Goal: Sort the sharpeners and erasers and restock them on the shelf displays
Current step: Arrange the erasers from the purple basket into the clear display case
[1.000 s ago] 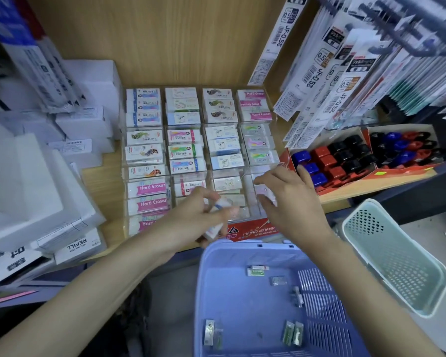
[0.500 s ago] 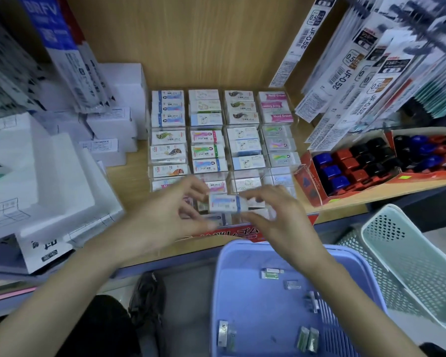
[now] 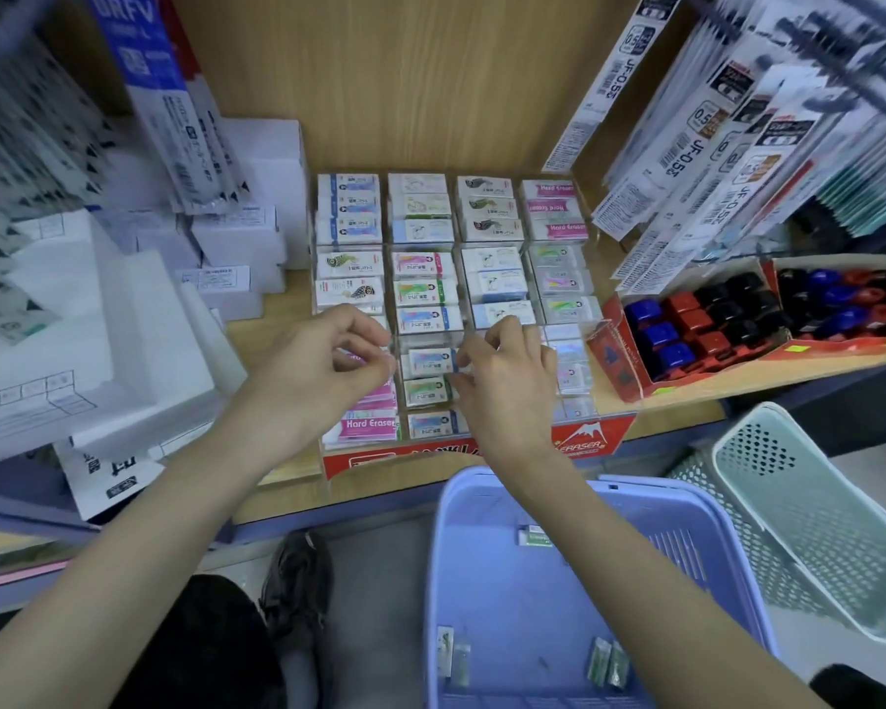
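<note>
two hands: left hand curled, grip unclear; right hand pinches eraser, second column of display
display columns: four
baskets: two, purple basket, green basket
surface: wooden shelf, shop

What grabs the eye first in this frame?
The clear eraser display at shelf centre, packed with colourful erasers, with the left hand and right hand over its front rows. Right of it, a red box of blue, red and black sharpeners; below, a blue basket.
</note>
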Motion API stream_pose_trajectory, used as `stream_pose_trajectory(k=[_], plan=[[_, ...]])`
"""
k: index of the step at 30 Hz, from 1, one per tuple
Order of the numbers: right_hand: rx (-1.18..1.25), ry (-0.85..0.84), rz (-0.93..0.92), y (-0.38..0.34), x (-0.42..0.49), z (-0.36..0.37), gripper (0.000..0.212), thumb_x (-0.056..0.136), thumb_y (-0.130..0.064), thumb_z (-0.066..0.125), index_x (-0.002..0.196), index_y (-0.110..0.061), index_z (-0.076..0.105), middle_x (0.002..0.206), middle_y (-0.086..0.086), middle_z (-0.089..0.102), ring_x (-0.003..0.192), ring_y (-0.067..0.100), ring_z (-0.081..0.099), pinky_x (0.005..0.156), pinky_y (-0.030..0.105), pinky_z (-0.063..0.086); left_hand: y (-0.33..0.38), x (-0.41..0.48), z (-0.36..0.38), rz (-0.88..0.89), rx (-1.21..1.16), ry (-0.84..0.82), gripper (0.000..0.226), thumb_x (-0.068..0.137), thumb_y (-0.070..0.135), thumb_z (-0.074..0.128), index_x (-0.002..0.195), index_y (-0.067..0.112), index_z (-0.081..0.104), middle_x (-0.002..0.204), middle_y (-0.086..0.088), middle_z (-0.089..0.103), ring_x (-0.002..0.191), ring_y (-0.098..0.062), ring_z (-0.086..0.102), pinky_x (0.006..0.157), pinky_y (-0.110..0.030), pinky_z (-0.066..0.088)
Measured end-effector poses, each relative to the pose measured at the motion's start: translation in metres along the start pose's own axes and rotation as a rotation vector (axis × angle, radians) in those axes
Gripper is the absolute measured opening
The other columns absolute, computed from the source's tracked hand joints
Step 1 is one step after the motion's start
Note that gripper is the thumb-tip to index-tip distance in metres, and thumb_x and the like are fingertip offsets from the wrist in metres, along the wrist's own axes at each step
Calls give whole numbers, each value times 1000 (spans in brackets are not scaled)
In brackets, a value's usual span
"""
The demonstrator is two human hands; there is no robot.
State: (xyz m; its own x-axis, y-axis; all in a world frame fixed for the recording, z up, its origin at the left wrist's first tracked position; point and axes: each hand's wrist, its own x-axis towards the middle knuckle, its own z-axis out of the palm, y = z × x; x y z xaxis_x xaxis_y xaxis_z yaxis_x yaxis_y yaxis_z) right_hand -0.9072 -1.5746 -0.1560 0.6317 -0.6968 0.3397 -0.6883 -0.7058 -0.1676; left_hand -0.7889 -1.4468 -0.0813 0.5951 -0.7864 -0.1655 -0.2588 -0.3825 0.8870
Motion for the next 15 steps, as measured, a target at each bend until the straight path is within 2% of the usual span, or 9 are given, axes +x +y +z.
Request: stream_pose_trajectory(k=[2, 4, 6, 8, 10, 11, 13, 15], plan=[[-18, 10, 42, -3, 2, 3, 26, 51, -11, 86, 66, -14, 65, 76, 4, 51, 73, 28, 53, 65, 32, 37, 1, 0, 2, 18, 12, -14, 14, 84, 17, 67, 83, 29, 59, 87, 6, 65, 77, -8, 60, 79, -36, 51], [25, -26, 56, -3, 3, 0, 20, 61, -15, 83, 73, -15, 67, 84, 4, 51, 83, 28, 51, 72, 34, 33, 4, -1, 4, 44, 40, -36, 15, 84, 17, 67, 82, 29, 58, 87, 7, 64, 80, -10, 60, 82, -37, 51], [184, -114, 69, -3, 2, -6, 15, 76, -23, 75, 86, -14, 69, 98, 6, 51, 99, 28, 46, 82, 34, 33, 8, 0, 9, 83, 73, -59, 16, 84, 16, 67, 81, 30, 58, 86, 6, 63, 81, -12, 60, 82, -37, 51], [471, -144, 139, 5, -10, -19, 17, 82, -24, 71, 94, -12, 70, 106, 8, 50, 106, 26, 44, 91, 31, 36, 13, -2, 18, 120, 68, -78, 17, 84, 13, 67, 81, 27, 58, 83, 4, 63, 77, -16, 60, 78, -32, 50], [733, -137, 188, 30, -35, -38, 16, 87, -19, 66, 100, -10, 69, 107, 4, 49, 102, 16, 50, 92, 22, 38, 19, -7, 31, 164, 53, -133, 14, 84, 11, 68, 82, 23, 60, 81, 3, 63, 72, -15, 57, 72, -24, 48], [775, -146, 173, 49, -53, -48, 15, 89, -16, 63, 101, -9, 68, 104, 0, 49, 95, 9, 53, 89, 17, 40, 19, -11, 41, 180, 58, -182, 12, 84, 12, 68, 84, 21, 61, 81, 4, 64, 71, -13, 57, 71, -22, 48], [750, -170, 144, 95, -92, -65, 14, 90, -11, 58, 101, -13, 67, 99, -8, 50, 87, 1, 54, 83, 11, 41, 15, -23, 65, 220, 112, -306, 9, 84, 13, 67, 87, 19, 62, 84, 4, 65, 70, -10, 58, 70, -21, 49], [714, -178, 246, 148, -127, -74, 18, 91, -7, 55, 98, -20, 65, 99, -9, 54, 86, -1, 55, 80, 13, 42, 3, -37, 97, 250, 190, -466, 10, 84, 13, 67, 87, 20, 62, 84, 3, 65, 70, -8, 59, 68, -23, 48]])
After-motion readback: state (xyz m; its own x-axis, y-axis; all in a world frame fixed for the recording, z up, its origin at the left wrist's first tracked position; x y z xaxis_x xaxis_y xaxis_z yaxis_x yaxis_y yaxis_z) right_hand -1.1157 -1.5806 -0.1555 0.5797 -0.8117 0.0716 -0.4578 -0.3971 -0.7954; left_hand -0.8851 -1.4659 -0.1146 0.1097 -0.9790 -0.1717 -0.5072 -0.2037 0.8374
